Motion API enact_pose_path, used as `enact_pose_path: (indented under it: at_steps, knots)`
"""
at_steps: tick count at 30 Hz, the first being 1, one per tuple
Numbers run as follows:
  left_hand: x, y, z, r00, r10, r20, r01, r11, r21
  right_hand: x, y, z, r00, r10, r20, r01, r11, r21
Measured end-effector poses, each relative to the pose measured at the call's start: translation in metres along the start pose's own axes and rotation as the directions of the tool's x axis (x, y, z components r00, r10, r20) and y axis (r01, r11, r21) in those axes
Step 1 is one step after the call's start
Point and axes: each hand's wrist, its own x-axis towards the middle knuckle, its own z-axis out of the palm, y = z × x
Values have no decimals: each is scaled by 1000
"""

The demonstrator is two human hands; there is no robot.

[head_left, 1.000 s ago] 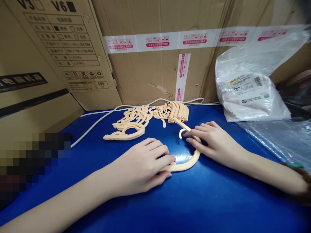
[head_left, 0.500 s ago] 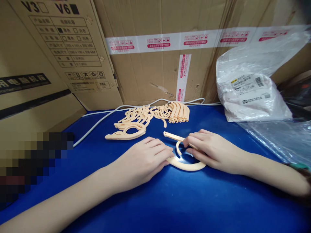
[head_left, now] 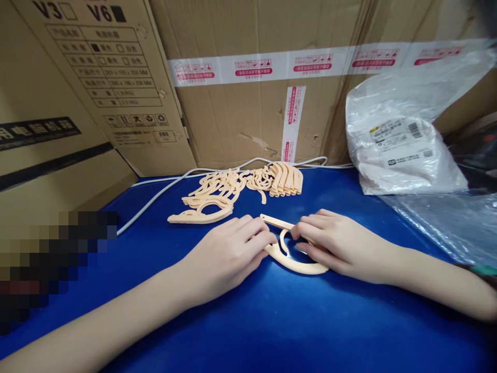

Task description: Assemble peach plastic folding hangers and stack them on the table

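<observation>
Hanger (head_left: 297, 267): 1, cream, centre of the frame
Left hand (head_left: 229, 254): 1, left of centre, fingers closed on the hanger's left end
Right hand (head_left: 337, 241): 1, right of centre, fingers holding its right side
Cream pieces (head_left: 232, 180): above centre, too tangled to count
White bag (head_left: 407, 166): 1, upper right

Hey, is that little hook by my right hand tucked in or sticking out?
Tucked in: the hook lies between the straight bar and the curved piece, beside your right hand.
</observation>
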Motion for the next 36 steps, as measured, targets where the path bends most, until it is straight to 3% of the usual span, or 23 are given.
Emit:
enact_pose_path:
  at_steps: [9,16,21,28,32,36]
  knots:
    - [0,7,-3,996,-82,26,83,995,-47,1,-1,-1,1000,-2,8,2,1000,-15]
    - [-2,5,-4,987,-161,-15,160,985,-59,-1,-3,0,998,-64,2,64,998,7]
    - [-4,5,-3,957,-289,-14,287,956,-64,-6,-18,2,984,-179,-15,179,984,10]
    - [-1,8,0,885,-460,76,465,856,-228,-7,-28,1,967,-252,23,253,966,-56]
    - [0,8,1,886,-456,89,462,846,-265,-6,-26,2,966,-258,11,258,962,-91]
    - [-1,4,1,916,-397,64,399,880,-259,-7,-23,5,976,-211,-45,205,972,-114]
